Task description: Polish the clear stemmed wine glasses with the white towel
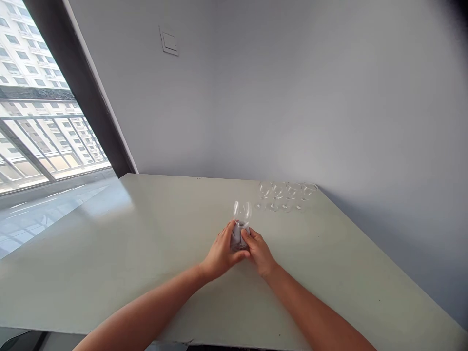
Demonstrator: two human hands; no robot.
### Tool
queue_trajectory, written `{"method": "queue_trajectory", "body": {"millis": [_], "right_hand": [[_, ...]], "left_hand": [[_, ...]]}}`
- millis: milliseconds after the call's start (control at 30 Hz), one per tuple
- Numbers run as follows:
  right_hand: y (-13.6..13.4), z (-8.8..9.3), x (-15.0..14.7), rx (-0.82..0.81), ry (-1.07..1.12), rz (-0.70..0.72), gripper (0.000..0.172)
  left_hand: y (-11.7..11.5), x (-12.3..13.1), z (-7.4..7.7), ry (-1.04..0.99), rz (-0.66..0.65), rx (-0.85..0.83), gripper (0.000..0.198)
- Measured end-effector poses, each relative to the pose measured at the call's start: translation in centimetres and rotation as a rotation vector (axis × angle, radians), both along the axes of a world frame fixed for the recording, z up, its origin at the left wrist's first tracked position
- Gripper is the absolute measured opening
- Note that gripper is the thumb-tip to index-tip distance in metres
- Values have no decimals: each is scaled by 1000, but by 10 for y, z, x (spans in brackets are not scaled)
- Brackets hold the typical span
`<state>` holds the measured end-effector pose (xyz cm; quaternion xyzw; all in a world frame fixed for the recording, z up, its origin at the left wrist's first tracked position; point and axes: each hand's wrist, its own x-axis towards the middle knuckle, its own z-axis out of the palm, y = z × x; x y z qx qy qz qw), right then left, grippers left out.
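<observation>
Head view: left hand [221,253] and right hand [258,251] both clasp one wine glass [242,214], grey cloth [237,237] wrapped round its lower part. Four more glasses [286,195] stand near the wall; wiped or not, cannot tell.

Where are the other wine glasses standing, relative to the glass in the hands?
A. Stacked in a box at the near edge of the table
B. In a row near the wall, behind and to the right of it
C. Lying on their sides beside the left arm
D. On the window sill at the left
B: four clear wine glasses stand upright in a row at the table's far edge by the wall, beyond and right of the held glass.
</observation>
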<state>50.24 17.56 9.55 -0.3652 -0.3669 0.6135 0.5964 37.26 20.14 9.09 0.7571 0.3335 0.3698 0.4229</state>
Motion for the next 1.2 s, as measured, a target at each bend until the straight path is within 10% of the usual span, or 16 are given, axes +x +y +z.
{"method": "queue_trajectory", "body": {"millis": [167, 333, 600, 733, 1200], "right_hand": [[-5, 0, -1, -184, 158, 230, 33], [-7, 0, 2, -160, -14, 364, 39], [-8, 1, 3, 280, -1472, -203, 19], [-8, -5, -3, 582, -1794, -448, 23], [-13, 13, 10, 681, -1396, 82, 29]], "left_hand": [[16, -12, 14, -508, -251, -643, 69], [19, -16, 18, -579, -340, -754, 57], [8, -4, 12, -527, 41, -722, 48], [8, -1, 16, -614, 135, -770, 46], [39, -27, 13, -540, 159, -778, 47]]}}
